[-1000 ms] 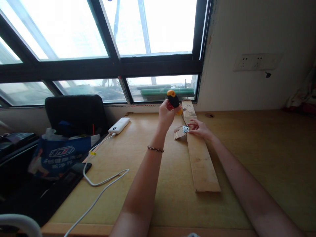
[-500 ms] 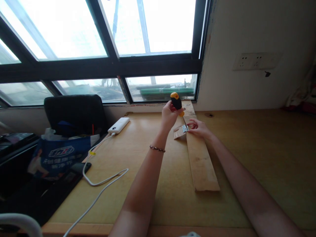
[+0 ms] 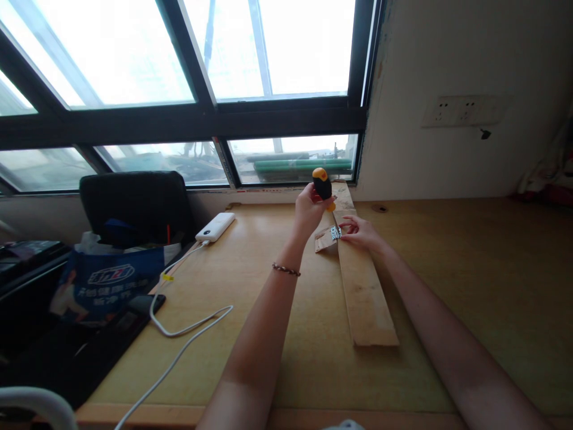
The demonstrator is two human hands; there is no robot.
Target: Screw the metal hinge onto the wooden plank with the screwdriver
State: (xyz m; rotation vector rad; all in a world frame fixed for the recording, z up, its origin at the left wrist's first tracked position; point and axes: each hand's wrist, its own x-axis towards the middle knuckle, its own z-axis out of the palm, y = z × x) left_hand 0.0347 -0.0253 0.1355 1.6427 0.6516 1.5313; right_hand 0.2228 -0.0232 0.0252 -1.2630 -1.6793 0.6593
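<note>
- Far to the left of the long board, a black chair stands beyond a blue bag.

- Nearer to the board, but well apart from its left side, lie a white power pack and its cable. These have not changed during the last second.

- Just left of the board's far part is the left hand. Its fingers are bent tightly around the lower handle of a screwdriver, which is tilted, with its top leaning to the left.

- One second ago, this handle was farther left and the blade was hardly visible. Now the handle has come toward the board, and the blade goes down to the metal hinge. I judge that the tool is now in position for work on it.

- At the board's left edge, the hinge lies between the board and a small piece of wood, which sticks out to the left.

- Above the board, the right hand has stayed almost in place. Its thumb and forefinger are slightly parted, with tips beside the hinge; I cannot tell if they pinch it. Probably they keep it steady.
</note>
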